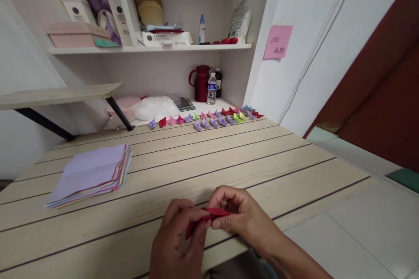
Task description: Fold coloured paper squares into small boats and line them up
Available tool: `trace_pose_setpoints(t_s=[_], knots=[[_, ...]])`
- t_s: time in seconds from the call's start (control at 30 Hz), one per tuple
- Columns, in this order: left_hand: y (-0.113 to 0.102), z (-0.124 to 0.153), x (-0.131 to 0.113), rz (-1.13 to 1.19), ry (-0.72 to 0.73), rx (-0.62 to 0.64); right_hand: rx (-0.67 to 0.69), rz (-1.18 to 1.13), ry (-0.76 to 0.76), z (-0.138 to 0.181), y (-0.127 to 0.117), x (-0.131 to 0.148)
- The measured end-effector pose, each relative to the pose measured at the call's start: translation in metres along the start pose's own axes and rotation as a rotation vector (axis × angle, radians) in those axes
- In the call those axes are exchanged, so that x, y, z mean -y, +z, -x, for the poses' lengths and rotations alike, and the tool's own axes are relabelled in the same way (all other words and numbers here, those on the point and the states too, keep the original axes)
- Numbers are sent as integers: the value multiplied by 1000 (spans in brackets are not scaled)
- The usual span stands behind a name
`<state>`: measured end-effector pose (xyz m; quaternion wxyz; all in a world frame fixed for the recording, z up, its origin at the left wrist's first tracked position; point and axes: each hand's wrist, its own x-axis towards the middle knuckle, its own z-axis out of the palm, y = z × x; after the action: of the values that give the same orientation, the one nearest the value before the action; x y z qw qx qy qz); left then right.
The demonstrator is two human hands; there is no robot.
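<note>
A small piece of folded red paper [216,212] is held just above the near edge of the striped wooden table [170,170]. My left hand [180,239] pinches its left part between thumb and fingers. On its right side, my right hand [237,213] grips the paper with thumb and curled forefinger. Part of the paper is covered by the fingers. To the left lies a stack of coloured paper squares [91,168], lilac on top. Along the table's far edge stand several small folded paper boats [214,123] in purple, red, pink and green.
A small raised shelf [62,96] on black legs stands at the back left. Behind the boats are a dark red jug [201,83], a water bottle [212,89] and a clear plastic bag [157,108]. A pink note [278,42] sticks to the wall.
</note>
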<state>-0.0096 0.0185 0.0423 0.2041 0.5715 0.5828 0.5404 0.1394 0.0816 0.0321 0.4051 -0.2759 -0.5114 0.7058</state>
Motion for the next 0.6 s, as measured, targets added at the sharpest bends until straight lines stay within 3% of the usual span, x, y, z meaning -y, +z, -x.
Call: trace_pose_setpoints(t_s=[0.2,0.43,0.6], knots=[[-2,-7,-10,35,-173,117,-22,-75,-39,-3,4,-3],[-6,-7,-7,-12,-85,176,-49,-36,-128,-2,4,-5],[-19,-11,-7,53,-76,327,-77,51,-85,-4,6,-2]])
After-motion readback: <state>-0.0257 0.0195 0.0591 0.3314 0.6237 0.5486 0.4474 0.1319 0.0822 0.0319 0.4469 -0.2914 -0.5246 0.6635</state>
